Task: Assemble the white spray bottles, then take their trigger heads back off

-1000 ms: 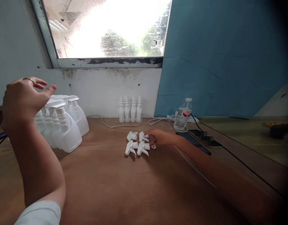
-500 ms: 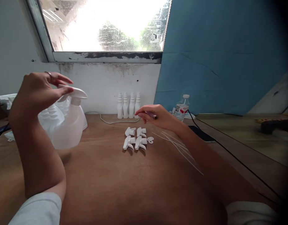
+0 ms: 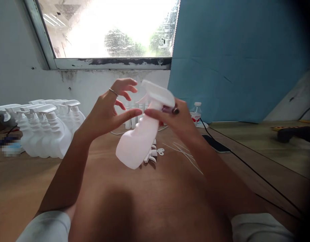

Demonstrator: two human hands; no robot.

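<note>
A broad brown wooden tabletop (image 3: 149,198) is seen, bare over its near part, bounded at the far edge by a white wall under a window and a blue sheet (image 3: 235,60). Left of the raised bottle, a cluster of white plastic trigger spray bottles (image 3: 44,129) is stood near the wall. A white plastic spray bottle with a trigger head (image 3: 141,134) is held tilted above the tabletop's middle, base down-left, head up-right. The right hand (image 3: 175,121) is closed around its neck just below the head. The left hand (image 3: 108,109) is kept beside the body with fingers spread, the thumb touching it. Loose white trigger heads (image 3: 151,155) and thin white tubes (image 3: 187,156) lie just beyond the bottle's base.
</note>
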